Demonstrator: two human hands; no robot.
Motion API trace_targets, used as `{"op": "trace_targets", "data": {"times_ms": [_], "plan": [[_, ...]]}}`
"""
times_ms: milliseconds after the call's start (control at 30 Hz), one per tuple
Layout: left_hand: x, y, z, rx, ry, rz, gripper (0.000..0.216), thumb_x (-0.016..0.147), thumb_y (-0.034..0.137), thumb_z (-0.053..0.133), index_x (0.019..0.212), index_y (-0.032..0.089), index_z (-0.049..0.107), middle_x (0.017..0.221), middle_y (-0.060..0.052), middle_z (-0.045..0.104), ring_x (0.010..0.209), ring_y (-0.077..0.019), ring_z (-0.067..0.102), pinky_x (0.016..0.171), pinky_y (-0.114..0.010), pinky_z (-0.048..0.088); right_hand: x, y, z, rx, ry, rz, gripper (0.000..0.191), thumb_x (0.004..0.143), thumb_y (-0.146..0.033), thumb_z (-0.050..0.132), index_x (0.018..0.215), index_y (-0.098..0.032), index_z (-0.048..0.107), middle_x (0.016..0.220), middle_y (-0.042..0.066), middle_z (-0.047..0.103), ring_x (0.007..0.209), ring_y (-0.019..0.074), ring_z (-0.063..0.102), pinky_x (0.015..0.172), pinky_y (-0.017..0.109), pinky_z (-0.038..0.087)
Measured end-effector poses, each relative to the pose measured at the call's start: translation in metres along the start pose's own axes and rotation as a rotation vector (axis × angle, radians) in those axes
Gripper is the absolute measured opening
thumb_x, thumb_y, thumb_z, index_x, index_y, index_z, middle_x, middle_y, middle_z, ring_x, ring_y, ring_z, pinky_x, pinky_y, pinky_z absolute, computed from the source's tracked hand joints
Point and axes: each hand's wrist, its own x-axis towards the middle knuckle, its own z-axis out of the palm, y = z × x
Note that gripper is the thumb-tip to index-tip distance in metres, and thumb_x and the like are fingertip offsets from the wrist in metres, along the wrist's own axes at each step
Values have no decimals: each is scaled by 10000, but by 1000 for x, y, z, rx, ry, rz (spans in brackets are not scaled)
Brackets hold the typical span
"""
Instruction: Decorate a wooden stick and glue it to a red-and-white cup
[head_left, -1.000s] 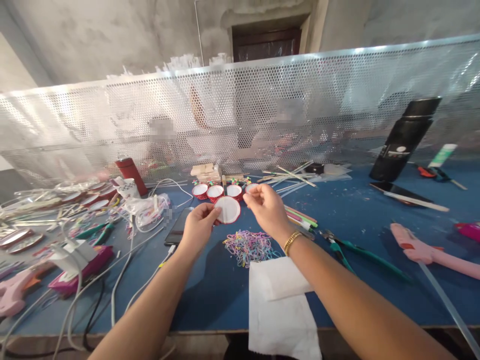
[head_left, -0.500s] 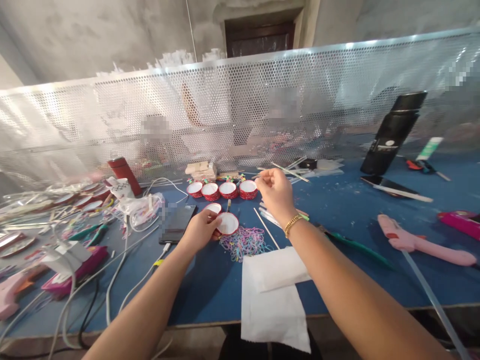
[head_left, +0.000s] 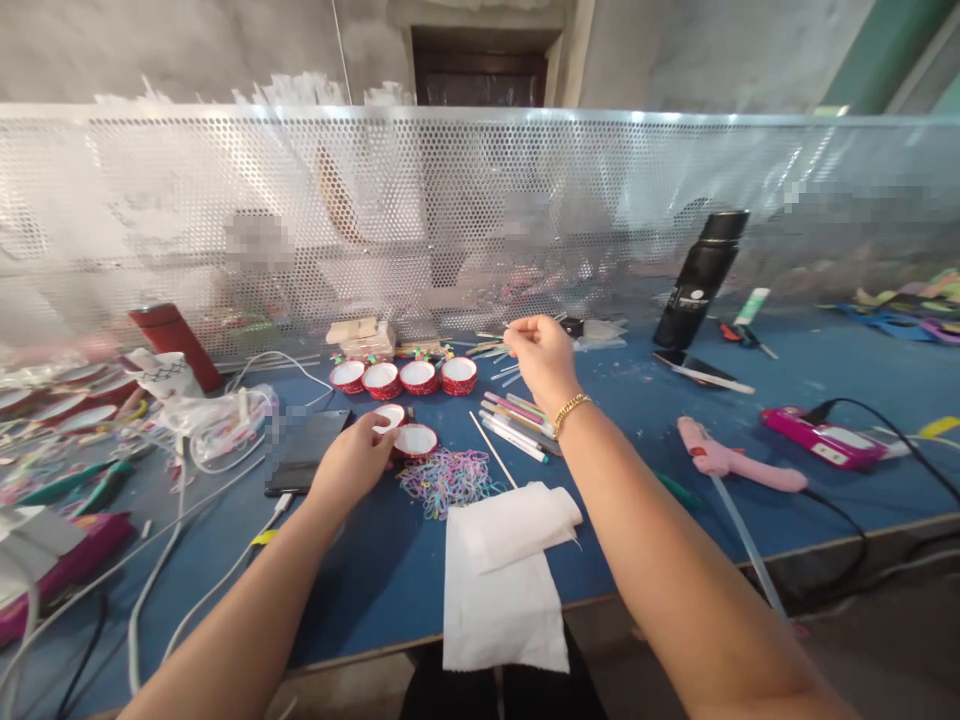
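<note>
My left hand (head_left: 352,458) is closed at the edge of a small red-rimmed drum with a white face (head_left: 415,440), just behind a pile of pastel rubber bands (head_left: 448,482). Its fingertips partly cover a second small drum (head_left: 389,414) right behind. Farther forward, my right hand (head_left: 541,352) is raised with thumb and fingers pinched together. Whatever the pinch holds is too small to make out. Between the hands stands a row of several red drums (head_left: 418,376) with white tops. Markers (head_left: 517,422) lie beside my right wrist.
A perforated metal screen (head_left: 480,230) runs along the back. To the right are a black bottle (head_left: 697,285), a phone (head_left: 690,368) and a pink glue gun (head_left: 739,458). A white cloth (head_left: 504,590) hangs over the front edge. Cables, a red bottle (head_left: 176,345) and a dark tablet (head_left: 307,452) lie left.
The view has swung right, so the table things shift left. My left hand's drum sits lower and flatter by the rubber bands. My right hand stays pinched, slightly farther forward from the drum row.
</note>
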Motion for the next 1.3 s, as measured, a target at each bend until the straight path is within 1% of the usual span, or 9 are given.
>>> {"op": "trace_targets", "data": {"times_ms": [100,200,267,533,767,867,967,1133,1300], "plan": [[-5,5,-7,304,54,40,378,870,503,544,1066,215,690,918,-118,771,880,-305,704,705,-328,454,-6,-15,-17,-340,-266,-102,113,782,-258,631,679,-209,632,707,47,694,693,193,649,697,335,506],[-11,12,-11,409,54,31,435,890,545,499,1110,220,684,1048,-132,767,983,-342,689,712,-338,433,-28,-19,-23,-713,-549,-125,256,706,-218,706,493,-220,564,545,55,630,626,221,644,648,351,483],[-14,17,-11,405,46,46,433,897,549,486,1123,234,679,1038,-119,771,968,-336,691,693,-332,420,-47,-12,-19,-800,-604,-128,250,655,-184,730,477,-224,558,534,66,632,645,238,667,631,348,490],[-15,23,-15,219,26,121,285,874,476,546,937,253,713,851,-55,759,762,-247,665,603,-288,374,-79,16,1,-766,-550,-145,160,597,-175,776,573,-242,632,607,60,689,761,240,711,663,331,541],[-20,77,-19,-549,-65,196,240,781,419,704,861,193,727,846,-74,752,801,-221,673,654,-280,466,-76,-47,-18,-674,-333,-159,147,766,-213,642,621,-227,623,643,56,687,668,211,652,622,313,464],[-24,104,-7,-846,-232,188,248,800,419,694,868,183,724,848,-77,747,838,-222,686,693,-299,515,-92,-68,-19,-606,-317,-259,104,786,-233,649,683,-224,640,708,55,708,680,212,645,620,316,446],[-24,117,12,-976,-242,174,200,827,381,666,806,183,681,784,-65,725,737,-204,678,655,-311,530,-105,-72,-22,-595,-311,-306,107,826,-227,640,719,-220,638,751,58,724,700,211,655,621,311,438],[-11,114,38,-963,-217,239,180,888,365,589,830,194,596,757,-25,675,654,-146,623,625,-274,504,-111,-47,-61,-659,-331,-300,138,902,-358,641,921,-221,654,870,60,739,793,230,680,687,330,480],[-1,98,40,-662,-179,441,219,907,359,544,879,175,658,642,26,545,558,-102,472,549,-227,364,-128,-1,-128,-1174,-368,-208,355,830,-409,688,1097,-176,666,1060,174,710,993,360,660,845,462,493]]}}
